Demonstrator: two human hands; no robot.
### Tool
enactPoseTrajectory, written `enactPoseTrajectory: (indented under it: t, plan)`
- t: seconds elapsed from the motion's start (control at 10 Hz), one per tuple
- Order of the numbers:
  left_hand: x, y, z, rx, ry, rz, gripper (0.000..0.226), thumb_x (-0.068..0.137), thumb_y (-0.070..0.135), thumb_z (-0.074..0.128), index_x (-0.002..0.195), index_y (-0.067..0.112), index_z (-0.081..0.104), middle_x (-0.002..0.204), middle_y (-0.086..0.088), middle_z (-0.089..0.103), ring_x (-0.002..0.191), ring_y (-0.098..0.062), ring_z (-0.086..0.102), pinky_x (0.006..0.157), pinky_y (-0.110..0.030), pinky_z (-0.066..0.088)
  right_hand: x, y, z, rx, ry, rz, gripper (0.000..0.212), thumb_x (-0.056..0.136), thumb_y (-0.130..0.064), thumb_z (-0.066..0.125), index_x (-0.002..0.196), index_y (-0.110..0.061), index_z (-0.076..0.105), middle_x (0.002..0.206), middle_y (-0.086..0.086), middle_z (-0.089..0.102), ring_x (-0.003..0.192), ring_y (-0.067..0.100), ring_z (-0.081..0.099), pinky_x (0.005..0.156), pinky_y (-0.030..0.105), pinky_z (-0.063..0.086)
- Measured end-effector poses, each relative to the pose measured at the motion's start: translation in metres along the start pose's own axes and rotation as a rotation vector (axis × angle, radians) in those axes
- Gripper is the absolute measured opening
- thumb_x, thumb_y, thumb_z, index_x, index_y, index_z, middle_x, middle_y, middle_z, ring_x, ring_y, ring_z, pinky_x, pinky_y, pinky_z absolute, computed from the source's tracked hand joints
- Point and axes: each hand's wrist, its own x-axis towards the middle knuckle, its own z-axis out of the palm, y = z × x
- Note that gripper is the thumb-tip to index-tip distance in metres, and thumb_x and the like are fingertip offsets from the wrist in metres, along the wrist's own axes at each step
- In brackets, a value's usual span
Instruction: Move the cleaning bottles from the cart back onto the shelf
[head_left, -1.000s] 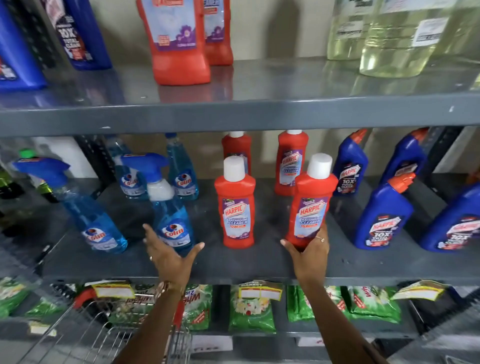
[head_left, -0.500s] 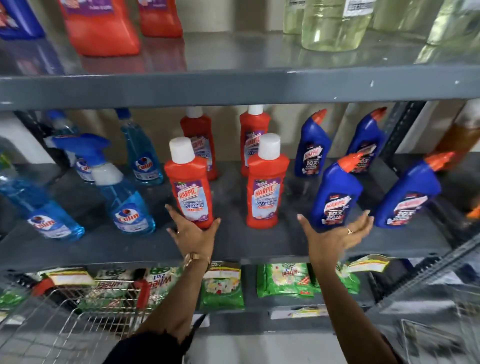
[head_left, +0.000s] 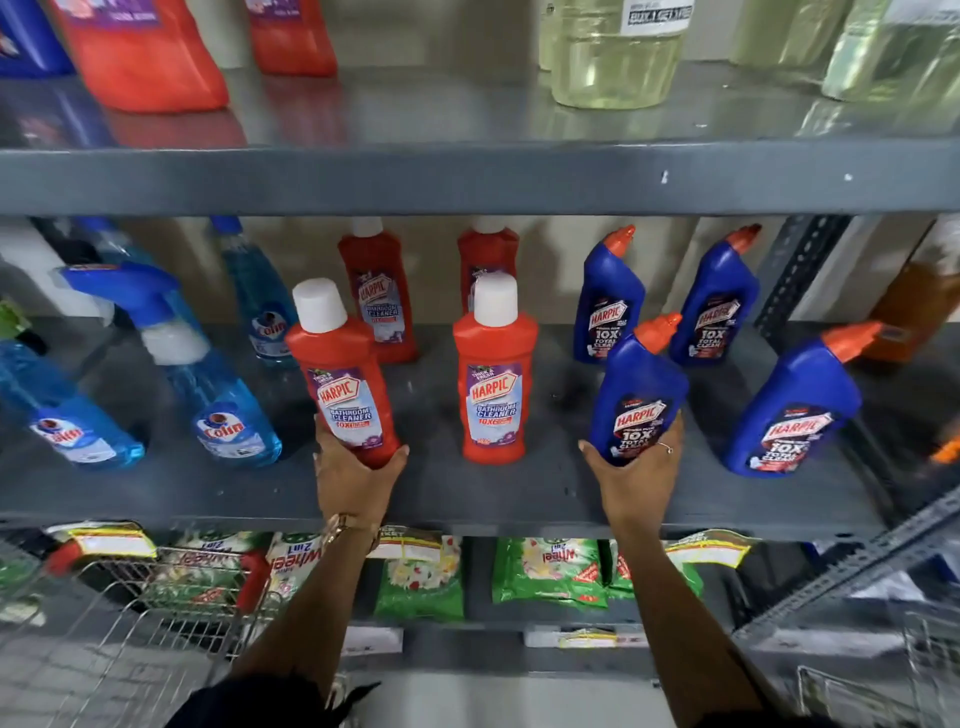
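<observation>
My left hand (head_left: 354, 475) grips the base of a red Harpic bathroom cleaner bottle (head_left: 340, 371) with a white cap, standing tilted left on the grey middle shelf (head_left: 467, 499). My right hand (head_left: 636, 470) grips the bottom of a blue Harpic bottle (head_left: 636, 392) with an orange cap, also on that shelf. A second red Harpic bottle (head_left: 493, 374) stands upright between my hands. Another blue Harpic bottle (head_left: 795, 410) leans at the right. The wire cart (head_left: 124, 623) sits at the lower left.
Blue Colin spray bottles (head_left: 213, 384) stand left on the shelf; more red and blue Harpic bottles line its back. The upper shelf (head_left: 467, 179) carries red, blue and clear yellowish bottles. Green detergent packets (head_left: 545, 569) hang below. A metal rack (head_left: 857, 566) is at the right.
My left hand moved from the Colin bottle to the left red bottle and closed on it. My right hand let go of the other red bottle and took hold of the blue one.
</observation>
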Motion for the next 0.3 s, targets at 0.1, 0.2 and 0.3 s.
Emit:
enactPoseTrajectory:
  t: [0.1,0.2,0.3]
  plan:
    - [-0.003,0.002,-0.002,0.022,0.001,-0.028,0.109,0.05,0.044,0.085,0.138,0.028,0.022,0.127,-0.011,0.058,0.116,-0.034,0.055,0.098,-0.052,0.047,-0.003,0.003,-0.002,-0.005,-0.004,0.016,0.116,0.056,-0.033,0.09,0.146,-0.02,0.018,0.144,0.014,0.041,0.13,0.035,0.042,0.107,0.054,0.041]
    - [-0.001,0.0,-0.001,0.029,-0.042,-0.025,0.112,0.05,0.046,0.086,0.14,0.023,0.021,0.131,-0.012,0.056,0.12,-0.035,0.052,0.102,-0.053,0.045,-0.002,0.001,-0.001,0.018,-0.044,0.006,0.119,0.056,-0.039,0.089,0.148,-0.02,0.015,0.148,0.016,0.037,0.135,0.038,0.037,0.109,0.058,0.037]
    - [0.001,0.005,-0.004,0.02,-0.095,-0.021,0.132,0.049,0.052,0.086,0.148,0.01,0.008,0.148,-0.018,0.038,0.138,-0.04,0.032,0.116,-0.054,0.026,-0.016,-0.015,-0.014,0.056,-0.008,0.018,0.132,0.055,-0.06,0.081,0.151,-0.017,0.002,0.157,0.017,0.021,0.144,0.037,0.019,0.117,0.054,0.023]
